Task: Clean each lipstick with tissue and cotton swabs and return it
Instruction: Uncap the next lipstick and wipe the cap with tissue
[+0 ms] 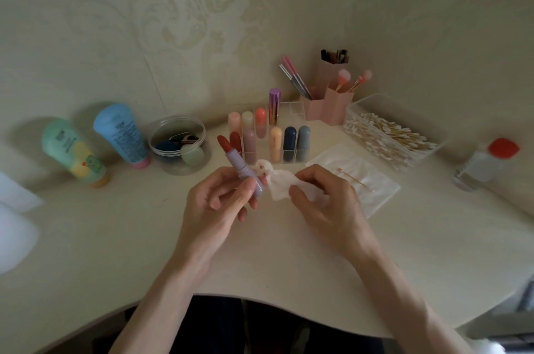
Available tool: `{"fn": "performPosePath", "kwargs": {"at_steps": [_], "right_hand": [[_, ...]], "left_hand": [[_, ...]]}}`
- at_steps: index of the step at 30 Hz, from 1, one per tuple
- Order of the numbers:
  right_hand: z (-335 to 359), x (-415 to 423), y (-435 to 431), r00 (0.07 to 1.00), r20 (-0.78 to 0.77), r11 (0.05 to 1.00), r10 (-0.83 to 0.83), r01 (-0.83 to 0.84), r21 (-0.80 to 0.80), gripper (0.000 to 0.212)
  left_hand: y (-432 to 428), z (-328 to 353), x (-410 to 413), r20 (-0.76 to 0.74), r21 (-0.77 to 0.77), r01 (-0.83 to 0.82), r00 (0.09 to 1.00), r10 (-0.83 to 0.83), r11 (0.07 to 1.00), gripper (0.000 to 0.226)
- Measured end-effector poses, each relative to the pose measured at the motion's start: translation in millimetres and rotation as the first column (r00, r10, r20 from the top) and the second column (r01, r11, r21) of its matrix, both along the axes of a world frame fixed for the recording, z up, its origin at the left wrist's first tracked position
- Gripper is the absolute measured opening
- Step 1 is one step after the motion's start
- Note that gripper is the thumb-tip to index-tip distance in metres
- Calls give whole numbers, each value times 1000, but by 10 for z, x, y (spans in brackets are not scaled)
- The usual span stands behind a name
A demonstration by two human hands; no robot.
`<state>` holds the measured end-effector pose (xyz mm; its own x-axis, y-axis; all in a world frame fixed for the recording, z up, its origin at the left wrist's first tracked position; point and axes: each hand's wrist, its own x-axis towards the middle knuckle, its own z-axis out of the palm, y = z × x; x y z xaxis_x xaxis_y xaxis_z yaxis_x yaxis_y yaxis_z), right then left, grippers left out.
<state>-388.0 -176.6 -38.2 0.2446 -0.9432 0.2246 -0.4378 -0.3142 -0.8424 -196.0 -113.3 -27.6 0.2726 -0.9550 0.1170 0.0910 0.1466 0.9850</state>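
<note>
Gripping lipstick (242, 168) (bullet tilted left), left hand (215, 209); right hand (328, 205) pinches tissue (278, 183) alongside.

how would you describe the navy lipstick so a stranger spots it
Find the clear organiser left of the pink brush holders. In its front row, second from the right, stands the navy lipstick, the only dark blue one.

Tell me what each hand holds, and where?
Left hand grips the open lipstick by its lilac base; right hand pinches the tissue at one end.
</note>
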Motion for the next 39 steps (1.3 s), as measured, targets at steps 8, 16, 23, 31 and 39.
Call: {"fn": "performPosePath", "kwargs": {"at_steps": [8,16,23,31,39], "right_hand": [[-8,-2,-12,991,93,994,94,-98,38,19],[70,-20,11,983,136,973,120,-144,180,30],[-25,-40,12,981,-108,980,160,-144,138,30],[193,-78,11,962,256,991,92,-113,72,7],[294,-64,89,845,498,921,195,-332,204,10]], "left_hand": [[0,-20,-8,33,-22,37,999,-36,999,21],[-9,-13,-26,20,-13,11,1000,-11,1000,22],[-7,-24,-16,-1,-12,13,1000,-13,1000,24],[-6,-49,-7,17,20,6,1000,-7,1000,21],[6,-55,-31,92,64,171,980,-176,983,29]]}}
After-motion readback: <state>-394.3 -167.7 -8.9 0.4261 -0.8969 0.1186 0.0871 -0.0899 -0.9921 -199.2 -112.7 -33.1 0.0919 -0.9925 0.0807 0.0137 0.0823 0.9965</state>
